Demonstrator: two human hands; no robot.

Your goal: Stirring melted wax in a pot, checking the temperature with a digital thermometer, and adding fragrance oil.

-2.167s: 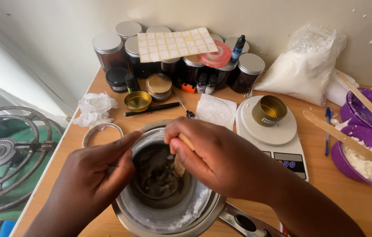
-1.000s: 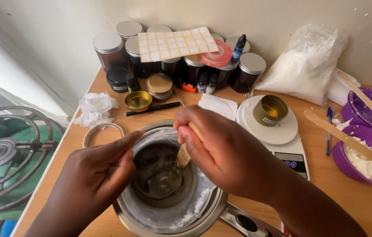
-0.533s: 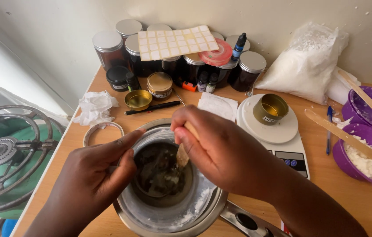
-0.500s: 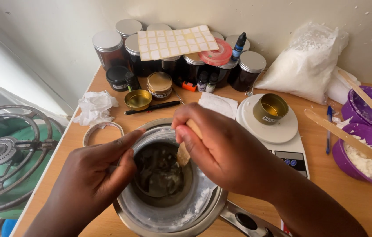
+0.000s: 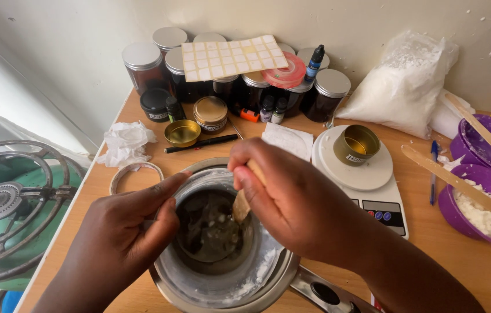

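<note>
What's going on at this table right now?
A person is stirring a dark inner pot that sits inside a larger metal pan. The right hand holds a wooden stick dipped into the pot, while the left hand steadies its rim. Nearby, an empty gold tin sits on a white kitchen scale, and a purple bowl holds white flakes.

Soft daylight fills the scene, brightest at the washed-out white strip along the left edge. The round silver metal pot (image 5: 222,284) shows small shiny glints. Shadows are faint. The picture is sharp, but lines bend a little near the corners.
</note>
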